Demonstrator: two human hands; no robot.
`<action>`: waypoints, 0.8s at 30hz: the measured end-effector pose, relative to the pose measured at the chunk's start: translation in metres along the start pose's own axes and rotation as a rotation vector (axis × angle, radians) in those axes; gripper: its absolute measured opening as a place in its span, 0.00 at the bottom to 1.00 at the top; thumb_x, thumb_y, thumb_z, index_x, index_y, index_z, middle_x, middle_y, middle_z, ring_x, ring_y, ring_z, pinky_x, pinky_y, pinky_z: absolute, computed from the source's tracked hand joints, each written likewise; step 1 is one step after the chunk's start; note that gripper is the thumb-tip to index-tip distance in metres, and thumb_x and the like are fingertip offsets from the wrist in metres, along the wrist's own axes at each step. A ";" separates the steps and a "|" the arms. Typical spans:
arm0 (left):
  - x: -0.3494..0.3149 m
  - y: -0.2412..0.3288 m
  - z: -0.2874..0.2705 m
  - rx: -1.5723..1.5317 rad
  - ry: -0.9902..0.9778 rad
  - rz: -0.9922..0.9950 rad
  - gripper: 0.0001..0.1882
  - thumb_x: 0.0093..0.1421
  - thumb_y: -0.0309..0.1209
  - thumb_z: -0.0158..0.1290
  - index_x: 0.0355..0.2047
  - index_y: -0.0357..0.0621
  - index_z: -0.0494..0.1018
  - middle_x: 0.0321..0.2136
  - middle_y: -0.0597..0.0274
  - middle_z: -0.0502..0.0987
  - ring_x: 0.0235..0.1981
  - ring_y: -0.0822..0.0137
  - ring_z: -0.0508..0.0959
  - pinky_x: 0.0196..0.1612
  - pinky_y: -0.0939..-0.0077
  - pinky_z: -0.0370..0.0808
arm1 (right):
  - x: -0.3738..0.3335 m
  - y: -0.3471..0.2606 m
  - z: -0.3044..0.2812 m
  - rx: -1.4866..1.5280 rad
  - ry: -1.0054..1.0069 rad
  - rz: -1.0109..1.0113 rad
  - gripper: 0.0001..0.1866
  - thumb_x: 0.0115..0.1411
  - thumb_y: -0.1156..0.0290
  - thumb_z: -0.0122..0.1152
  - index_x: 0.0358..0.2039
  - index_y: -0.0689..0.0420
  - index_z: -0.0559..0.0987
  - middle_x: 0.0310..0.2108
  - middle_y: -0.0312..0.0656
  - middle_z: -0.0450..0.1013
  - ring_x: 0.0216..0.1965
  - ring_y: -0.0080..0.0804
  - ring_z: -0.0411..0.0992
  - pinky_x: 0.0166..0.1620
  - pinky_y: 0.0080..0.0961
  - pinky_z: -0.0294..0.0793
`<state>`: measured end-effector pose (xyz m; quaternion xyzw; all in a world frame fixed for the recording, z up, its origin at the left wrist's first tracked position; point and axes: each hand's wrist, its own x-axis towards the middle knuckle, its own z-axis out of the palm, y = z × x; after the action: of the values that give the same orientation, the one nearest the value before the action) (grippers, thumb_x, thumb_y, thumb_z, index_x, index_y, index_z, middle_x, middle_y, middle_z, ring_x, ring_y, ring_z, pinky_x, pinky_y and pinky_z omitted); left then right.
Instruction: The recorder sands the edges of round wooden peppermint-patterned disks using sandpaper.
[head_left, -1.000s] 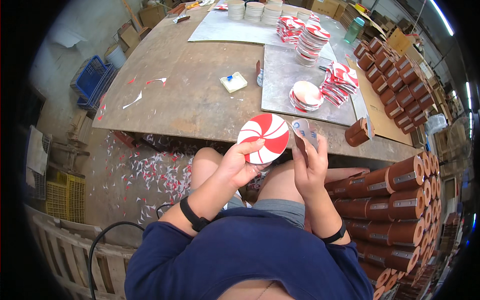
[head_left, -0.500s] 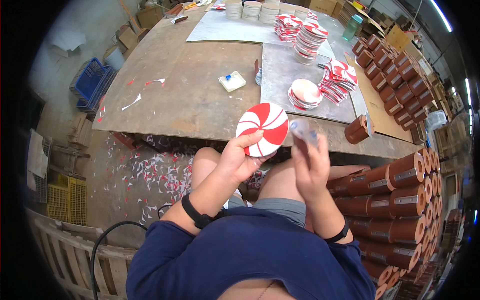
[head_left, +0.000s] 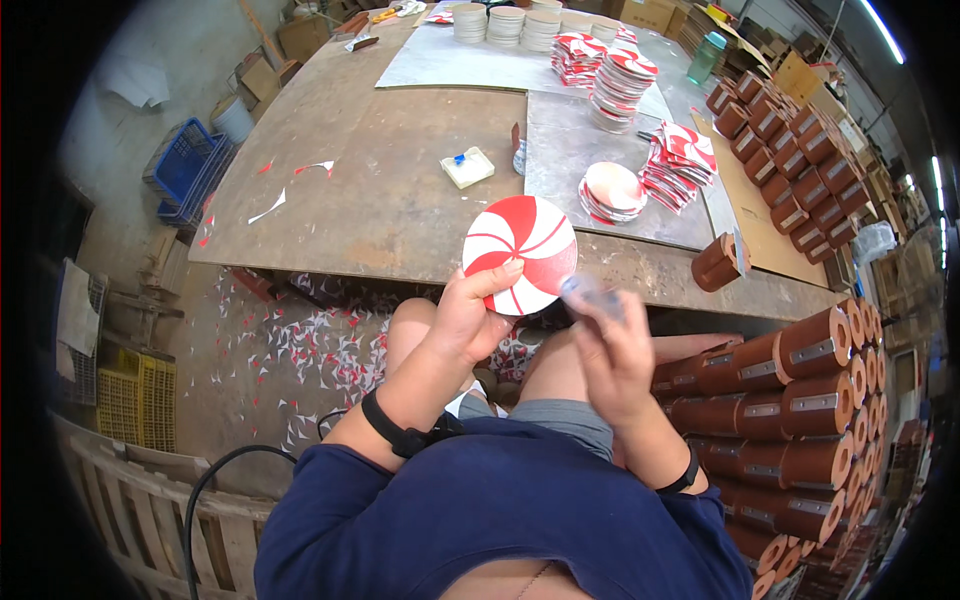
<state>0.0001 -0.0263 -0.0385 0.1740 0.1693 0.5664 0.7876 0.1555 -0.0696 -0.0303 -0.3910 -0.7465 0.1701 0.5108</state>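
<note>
A round disc with a red and white swirl is held up at the near edge of the table. My left hand grips it from the lower left, thumb on its face and the other fingers behind. At the disc's lower right rim, my right hand is closed around a small greyish, bluish tool. Motion smears that tool, so its kind does not show. Beyond the disc, a low pile of swirl discs sits beside a stack of uncut-looking swirl sheets.
On the brown table lie a white block with a blue bit and paper scraps. Plain discs stand in stacks at the back. Brown cylinders are piled close on my right. Offcuts litter the floor.
My right hand has brought the blurred tool left and down to the disc's rim. The disc has shifted slightly left and turned a little in my left hand.
</note>
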 end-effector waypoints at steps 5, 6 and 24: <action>-0.002 -0.001 0.004 0.048 0.002 0.029 0.20 0.50 0.20 0.47 0.44 0.31 0.60 0.40 0.51 0.69 0.41 0.62 0.71 0.45 0.67 0.69 | 0.019 0.006 -0.004 0.107 0.097 0.042 0.13 0.50 0.82 0.49 0.39 0.65 0.71 0.37 0.48 0.62 0.34 0.34 0.66 0.37 0.20 0.66; -0.002 -0.001 0.004 0.050 0.001 0.030 0.20 0.50 0.20 0.47 0.44 0.31 0.60 0.40 0.51 0.69 0.41 0.62 0.71 0.45 0.67 0.69 | 0.018 0.004 -0.002 0.027 0.101 -0.011 0.13 0.50 0.82 0.49 0.39 0.65 0.71 0.37 0.48 0.62 0.35 0.34 0.66 0.37 0.21 0.66; 0.002 -0.007 0.011 -0.022 0.002 0.032 0.20 0.51 0.21 0.46 0.45 0.32 0.59 0.41 0.52 0.68 0.43 0.63 0.70 0.46 0.67 0.67 | 0.017 0.009 0.007 -0.192 0.213 -0.113 0.17 0.46 0.84 0.52 0.40 0.62 0.71 0.35 0.50 0.61 0.34 0.41 0.66 0.35 0.24 0.67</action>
<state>0.0117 -0.0274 -0.0320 0.1677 0.1612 0.5808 0.7801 0.1502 -0.0500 -0.0290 -0.4111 -0.7218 0.0263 0.5562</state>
